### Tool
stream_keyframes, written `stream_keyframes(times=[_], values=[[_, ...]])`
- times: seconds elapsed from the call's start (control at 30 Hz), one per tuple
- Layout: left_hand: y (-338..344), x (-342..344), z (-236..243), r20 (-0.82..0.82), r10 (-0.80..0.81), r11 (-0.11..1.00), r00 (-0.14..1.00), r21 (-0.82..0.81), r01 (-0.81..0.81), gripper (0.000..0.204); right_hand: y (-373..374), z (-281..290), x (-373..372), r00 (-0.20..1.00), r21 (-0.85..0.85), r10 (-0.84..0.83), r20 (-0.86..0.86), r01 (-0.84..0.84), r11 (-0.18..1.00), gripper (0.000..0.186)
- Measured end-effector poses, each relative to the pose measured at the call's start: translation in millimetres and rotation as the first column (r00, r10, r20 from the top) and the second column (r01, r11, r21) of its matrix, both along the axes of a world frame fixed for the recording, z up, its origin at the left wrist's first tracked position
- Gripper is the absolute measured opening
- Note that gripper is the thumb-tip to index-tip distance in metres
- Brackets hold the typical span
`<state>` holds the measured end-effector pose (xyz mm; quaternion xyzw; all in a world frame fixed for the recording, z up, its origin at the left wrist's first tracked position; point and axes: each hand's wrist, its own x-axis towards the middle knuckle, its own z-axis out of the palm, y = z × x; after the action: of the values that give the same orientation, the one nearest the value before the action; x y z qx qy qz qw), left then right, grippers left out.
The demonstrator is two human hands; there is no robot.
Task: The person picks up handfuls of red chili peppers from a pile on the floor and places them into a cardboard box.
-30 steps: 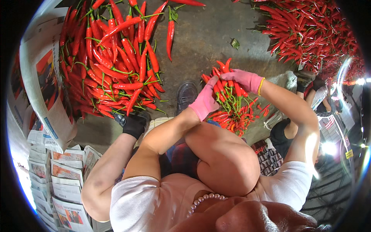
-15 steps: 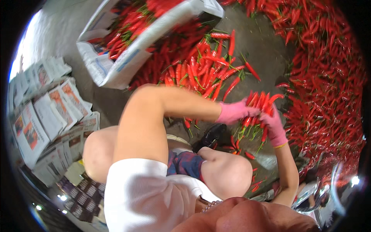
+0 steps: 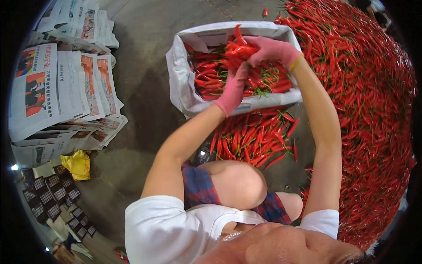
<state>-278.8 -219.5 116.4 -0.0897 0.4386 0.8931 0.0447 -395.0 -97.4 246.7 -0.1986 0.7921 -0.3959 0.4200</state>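
The person held a bunch of red chillies (image 3: 238,52) over the box (image 3: 176,72), which had white paper folded over its walls. The left hand (image 3: 232,91), in a pink glove, reached over the near wall of the box and gripped the bunch from its near side, fingers against the peppers. The right hand (image 3: 277,52), also gloved in pink, came over the box's right-hand end and was closed around the bunch from the right. The bunch was a little blurred, so how each finger lay could not be told.

Beneath the hands, inside the box, lay more chillies (image 3: 206,83) with green stems. A smaller pile (image 3: 252,138) lay on the floor (image 3: 143,66) just on the near side of the box, and a great heap (image 3: 369,123) spread along its right. One loose chilli (image 3: 265,12) lay just beyond the box's far wall. Well to the left of the box were stacked newspapers (image 3: 66,94); left of the box and nearer the person lay a yellow bag (image 3: 79,165).
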Motion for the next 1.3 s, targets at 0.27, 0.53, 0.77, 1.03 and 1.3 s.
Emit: stream_keyframes(times=[0.27,0.53,0.77,1.03,1.3], values=[[-71,-58,-54,0.825,0.049,0.866,0.562,0.245,-0.436,0.05,-149,-147,-101,0.929,0.355,0.327,0.173,-0.368,0.859,0.06],[-82,-56,-84,0.727,0.173,0.789,0.664,0.302,-0.535,0.031,-170,-152,-94,0.86,0.434,0.471,-0.195,-0.355,0.828,0.07],[-92,-52,-76,0.569,0.167,0.727,0.806,0.481,-0.49,0.036,-126,-118,-65,0.745,0.041,0.104,-0.659,-0.103,0.994,0.061],[-89,-43,-89,0.424,0.067,0.882,0.903,0.399,-0.253,0.041,-79,-158,-41,0.742,0.281,0.066,-0.668,0.169,0.945,0.045],[-94,-41,-71,0.702,0.043,0.729,0.71,0.465,-0.503,0.034,-108,-165,-55,0.649,0.349,0.094,-0.755,0.278,0.895,0.029]])
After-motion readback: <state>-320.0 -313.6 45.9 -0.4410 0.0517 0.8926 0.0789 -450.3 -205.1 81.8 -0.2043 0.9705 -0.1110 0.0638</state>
